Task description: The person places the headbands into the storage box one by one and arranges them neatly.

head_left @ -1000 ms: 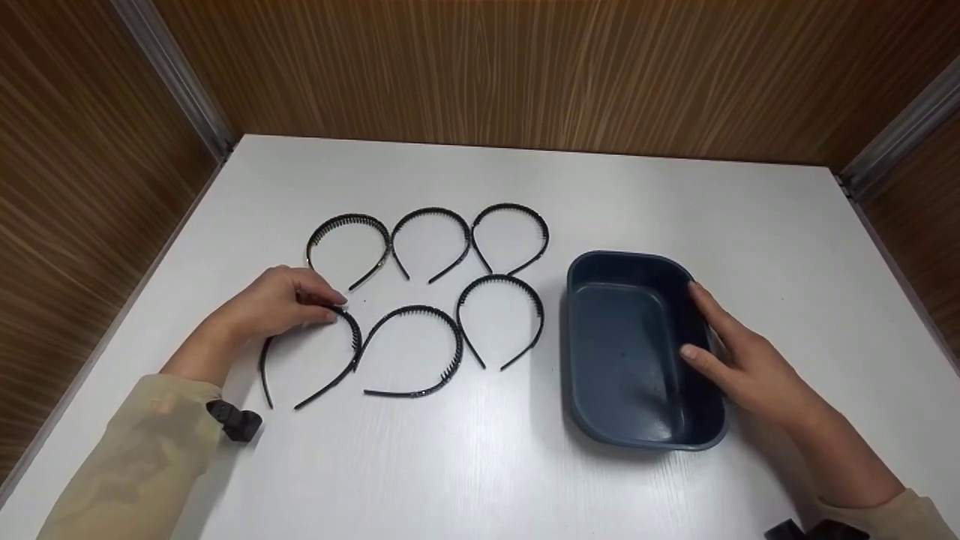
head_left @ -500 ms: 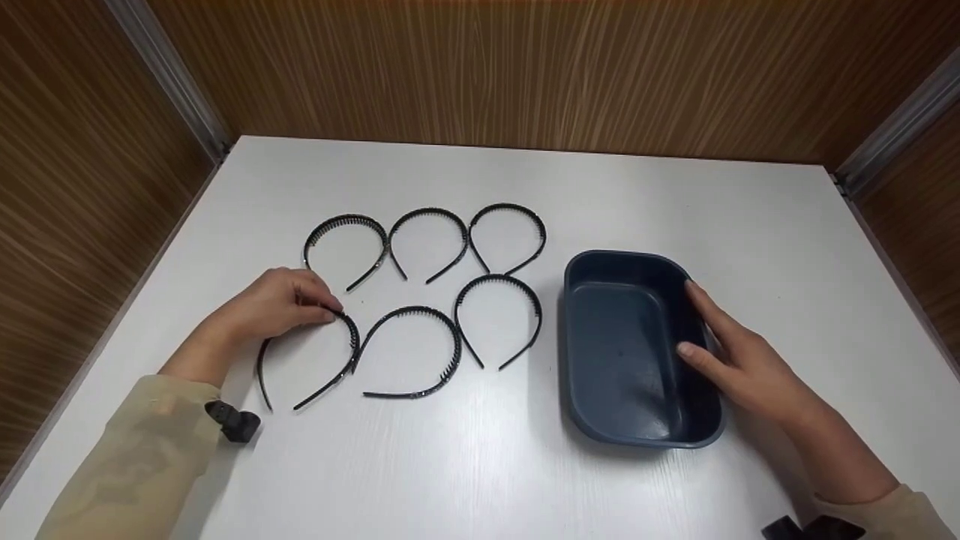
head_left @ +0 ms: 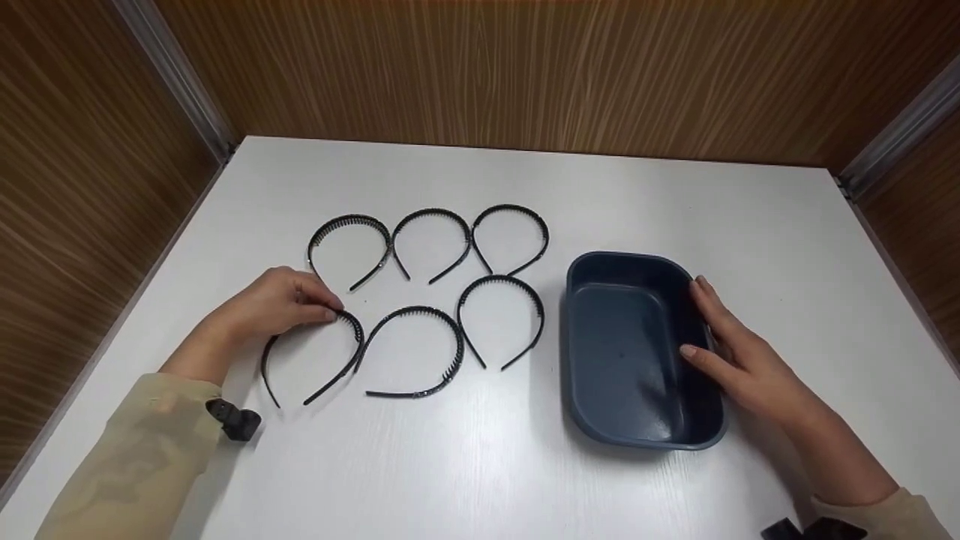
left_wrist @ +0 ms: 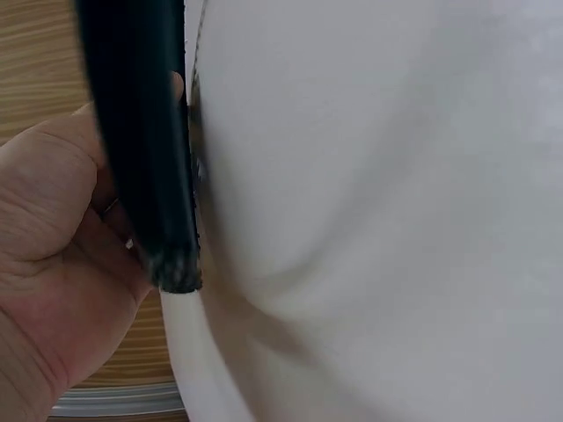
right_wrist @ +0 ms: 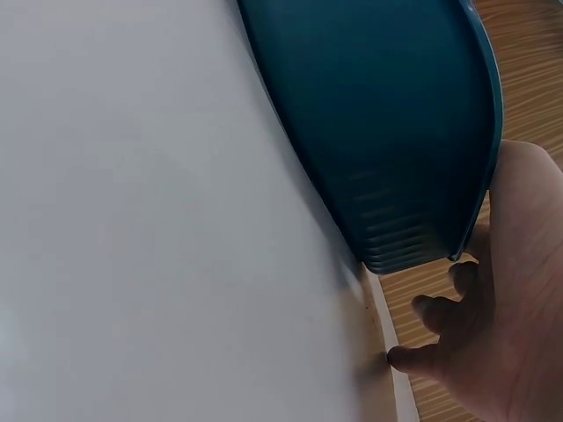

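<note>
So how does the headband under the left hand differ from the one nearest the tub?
The left hand grips the headband at the front left; the headband nearest the tub lies untouched. The gripped headband's ends point toward the person's left; the other's ends point almost straight back. The gripped one sits farthest from the dark blue tub. Both are thin, black and toothed.
</note>
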